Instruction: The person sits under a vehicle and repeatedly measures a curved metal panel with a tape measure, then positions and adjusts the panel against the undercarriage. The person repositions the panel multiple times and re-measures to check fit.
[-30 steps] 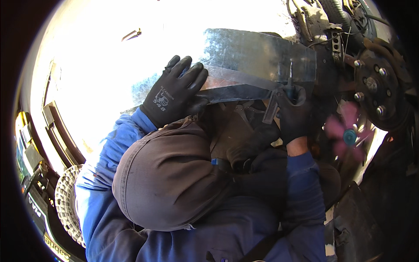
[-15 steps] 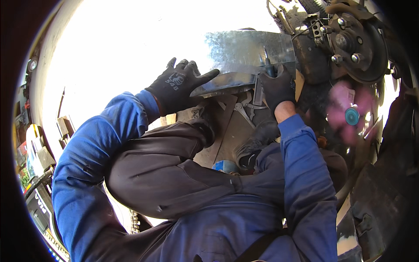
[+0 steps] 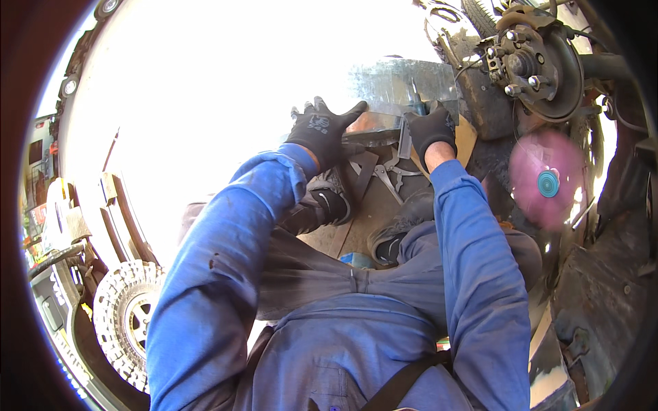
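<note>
My left hand (image 3: 321, 133), in a dark glove with grey fingertips, is open with fingers and thumb spread. Its thumb reaches the near left part of a shiny sheet of metal (image 3: 384, 82); glare hides whether the other fingers touch anything. My right hand (image 3: 432, 127), gloved too, is closed around a pointed tool (image 3: 418, 105) with a blue-green handle, its thin tip directed away from me over the sheet. A narrow straight metal bar (image 3: 404, 142) runs just left of that hand. Below the sheet's near edge are metal locking pliers (image 3: 392, 172).
A pink fan (image 3: 548, 164) with blurred blades stands at the right. Behind it is a wheel hub with studs and brake disc (image 3: 538, 72). A knobbly tyre (image 3: 113, 308) lies at the left. My shoes (image 3: 329, 202) and a tan board (image 3: 466, 142) are close to the work.
The view has shifted. My left hand and forearm have come inward, rightward toward my right hand. My right hand keeps its hold on the pointed tool at nearly the same place.
</note>
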Motion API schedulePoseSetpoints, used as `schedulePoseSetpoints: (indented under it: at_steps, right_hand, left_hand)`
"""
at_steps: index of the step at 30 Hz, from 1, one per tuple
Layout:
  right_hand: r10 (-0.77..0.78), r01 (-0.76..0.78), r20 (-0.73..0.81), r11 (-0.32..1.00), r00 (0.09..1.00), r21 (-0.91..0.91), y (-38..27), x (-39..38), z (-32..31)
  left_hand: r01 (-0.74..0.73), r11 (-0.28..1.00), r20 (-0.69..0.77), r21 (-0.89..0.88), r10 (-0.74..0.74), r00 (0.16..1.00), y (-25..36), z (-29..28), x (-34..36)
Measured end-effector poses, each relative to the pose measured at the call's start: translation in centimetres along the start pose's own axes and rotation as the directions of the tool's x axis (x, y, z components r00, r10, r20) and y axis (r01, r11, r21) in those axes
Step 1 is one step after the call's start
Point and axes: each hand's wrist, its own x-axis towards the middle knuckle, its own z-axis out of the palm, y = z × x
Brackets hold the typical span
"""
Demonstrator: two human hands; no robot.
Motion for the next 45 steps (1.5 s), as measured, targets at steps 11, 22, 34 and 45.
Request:
schedulePoseSetpoints:
  at_steps: [11, 22, 34, 45]
  right_hand:
    - [0.025, -0.02, 0.061, 0.997, 0.998, -0.08, 0.2, 1.0, -0.1]
    - [-0.336, 0.516, 0.419, 0.724, 0.844, -0.458, -0.9, 2.3, -5.8]
    - [-0.174, 0.624, 0.604, 0.33, 0.778, -0.708, -7.8, 3.6, -8.4]
    - [-0.321, 0.632, 0.563, 0.561, 0.761, -0.535, -2.8, 5.8, -7.1]
  left_hand:
    - [0.129, 0.992, 0.052, -0.011, -0.128, 0.99, 1.4, 0.7, 0.8]
    - [0.156, 0.987, 0.046, 0.022, -0.157, 0.986, 1.6, 1.5, 1.1]
    - [0.168, 0.98, 0.106, -0.108, -0.156, 0.982, 1.4, 1.4, 1.3]
    - [0.166, 0.982, 0.068, -0.095, -0.16, 0.985, 1.3, 2.5, 1.3]
